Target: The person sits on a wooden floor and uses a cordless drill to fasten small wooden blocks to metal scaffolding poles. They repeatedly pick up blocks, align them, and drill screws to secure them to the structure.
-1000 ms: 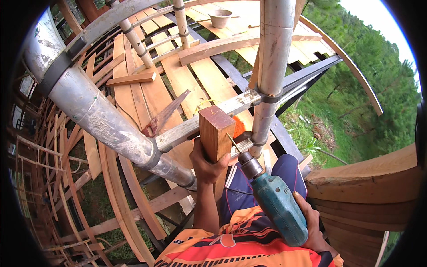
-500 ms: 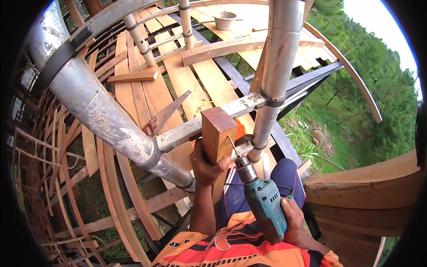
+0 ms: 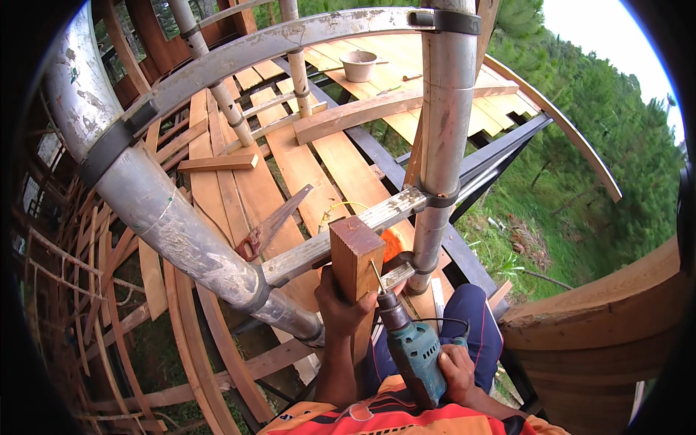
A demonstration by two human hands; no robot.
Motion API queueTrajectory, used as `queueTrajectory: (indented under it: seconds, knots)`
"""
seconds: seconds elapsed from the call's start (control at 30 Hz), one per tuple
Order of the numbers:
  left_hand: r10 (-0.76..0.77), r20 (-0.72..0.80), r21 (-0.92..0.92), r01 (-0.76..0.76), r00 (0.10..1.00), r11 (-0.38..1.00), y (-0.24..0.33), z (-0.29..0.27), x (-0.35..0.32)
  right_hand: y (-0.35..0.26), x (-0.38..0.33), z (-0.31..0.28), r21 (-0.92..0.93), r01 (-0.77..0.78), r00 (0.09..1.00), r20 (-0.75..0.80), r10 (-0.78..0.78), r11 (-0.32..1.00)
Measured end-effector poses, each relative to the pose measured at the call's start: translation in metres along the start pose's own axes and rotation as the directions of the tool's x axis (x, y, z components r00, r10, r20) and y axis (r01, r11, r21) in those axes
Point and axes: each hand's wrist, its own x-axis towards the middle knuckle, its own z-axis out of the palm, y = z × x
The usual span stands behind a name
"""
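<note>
My left hand (image 3: 344,301) is wrapped round an upright wooden post (image 3: 355,255), below its squared top end. In my right hand (image 3: 458,370) is the grip of a teal power drill (image 3: 420,359), its body tilted up and to the left. A long drill bit (image 3: 375,272) juts from the dark metal chuck (image 3: 392,310), and its tip meets the post's right face near the top. How deep the tip sits I cannot tell. The drill's cord loops past my knee. Behind the post, something bright orange (image 3: 392,245) partly shows.
Metal poles (image 3: 442,145) joined by worn rungs (image 3: 377,212) stand right before me. A handsaw (image 3: 274,221) lies on planks (image 3: 246,192) beyond, near a short wood block (image 3: 217,162). Farther off is a grey bucket (image 3: 359,67). Gaps open between boards; a curved timber (image 3: 602,290) rises at right.
The view has tilted up, so the post and poles sit lower in it. The drill is a little lower and more upright, its bit still against the post. Both hands keep their hold.
</note>
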Motion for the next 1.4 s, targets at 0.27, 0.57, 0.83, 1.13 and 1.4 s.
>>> queueTrajectory:
  seconds: [0.27, 0.57, 0.83, 1.13, 1.4]
  knots:
    - [0.018, -0.02, 0.057, -0.017, 1.0, 0.998, -0.009, -0.001, 0.0, 0.003, 0.002, -0.001, 0.013, -0.03, 0.999, -0.012, 0.03, 0.999]
    - [0.015, -0.046, 0.069, -0.012, 0.999, 0.998, -0.011, -0.002, -0.003, 0.01, 0.01, -0.008, -0.013, -0.03, 0.997, 0.073, 0.031, 0.999]
    - [-0.006, -0.05, 0.046, 0.009, 0.999, 0.999, -0.006, 0.006, -0.002, 0.019, 0.01, -0.008, -0.023, -0.008, 0.999, 0.05, 0.009, 1.0]
    - [-0.002, -0.07, 0.044, 0.005, 0.998, 0.999, -0.004, 0.004, -0.001, 0.025, 0.012, -0.006, -0.018, 0.024, 0.997, 0.072, -0.022, 1.0]
    - [-0.007, -0.081, 0.094, 0.014, 0.997, 0.996, -0.002, 0.004, -0.002, 0.026, 0.011, -0.01, -0.007, 0.026, 0.998, 0.065, -0.025, 1.0]
